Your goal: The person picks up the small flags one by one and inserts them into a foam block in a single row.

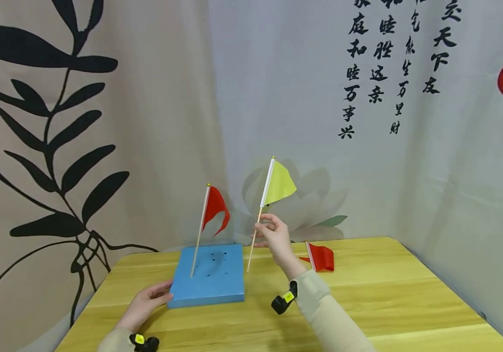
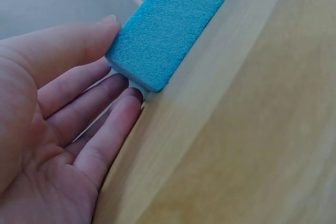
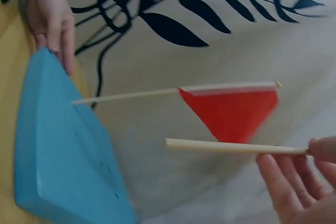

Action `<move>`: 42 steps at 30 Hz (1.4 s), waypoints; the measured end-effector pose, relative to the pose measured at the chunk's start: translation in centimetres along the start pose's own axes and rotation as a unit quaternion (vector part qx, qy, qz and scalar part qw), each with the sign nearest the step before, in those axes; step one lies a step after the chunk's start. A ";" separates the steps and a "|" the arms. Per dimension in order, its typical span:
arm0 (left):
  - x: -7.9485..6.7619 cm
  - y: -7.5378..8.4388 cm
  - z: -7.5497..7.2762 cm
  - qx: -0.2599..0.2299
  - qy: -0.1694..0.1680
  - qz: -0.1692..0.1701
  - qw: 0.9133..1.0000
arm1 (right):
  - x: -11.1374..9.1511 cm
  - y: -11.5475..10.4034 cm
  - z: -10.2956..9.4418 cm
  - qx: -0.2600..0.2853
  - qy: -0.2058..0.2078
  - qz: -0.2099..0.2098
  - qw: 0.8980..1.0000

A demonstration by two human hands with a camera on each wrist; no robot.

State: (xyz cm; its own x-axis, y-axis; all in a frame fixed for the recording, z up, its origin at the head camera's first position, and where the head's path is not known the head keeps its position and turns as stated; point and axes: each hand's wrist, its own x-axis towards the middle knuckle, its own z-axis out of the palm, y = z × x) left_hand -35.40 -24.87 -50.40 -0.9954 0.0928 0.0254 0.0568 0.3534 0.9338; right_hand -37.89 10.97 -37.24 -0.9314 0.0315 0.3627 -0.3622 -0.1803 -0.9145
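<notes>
A yellow flag stands out from a thin wooden stick, which my right hand pinches between thumb and fingers. The stick's lower end hangs just right of a blue foam board with several small holes. A red flag stands upright in the board's left part, leaning slightly. My left hand rests against the board's front left corner. In the left wrist view its thumb touches the upper edge and its fairly straight fingers meet the side.
Another red flag lies on the wooden table behind and right of my right wrist. Behind the table hangs a pale curtain with dark leaves and writing. A small black camera is strapped to each wrist.
</notes>
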 end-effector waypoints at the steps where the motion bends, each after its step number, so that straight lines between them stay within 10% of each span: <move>1: 0.1 0.0 0.0 -0.001 -0.001 -0.001 1.000 | 0.1 0.2 0.5 0.006 0.000 -0.001 1.000; 23: 0.1 -0.4 0.4 -0.002 0.012 -0.008 1.000 | 0.1 1.8 10.3 0.033 -0.048 -0.032 0.998; 42: 0.4 -0.4 0.1 -0.008 0.016 0.002 1.000 | 0.2 3.4 11.2 -0.044 -0.022 -0.036 0.998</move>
State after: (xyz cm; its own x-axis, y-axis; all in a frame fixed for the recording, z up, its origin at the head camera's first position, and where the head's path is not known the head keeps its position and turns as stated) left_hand -35.78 -24.89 -50.84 -0.9972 0.0636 0.0398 0.0591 0.3390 0.9389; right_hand -38.89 -0.61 -38.27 -0.9010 -0.0032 0.4338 -0.4317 -0.0925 -0.8973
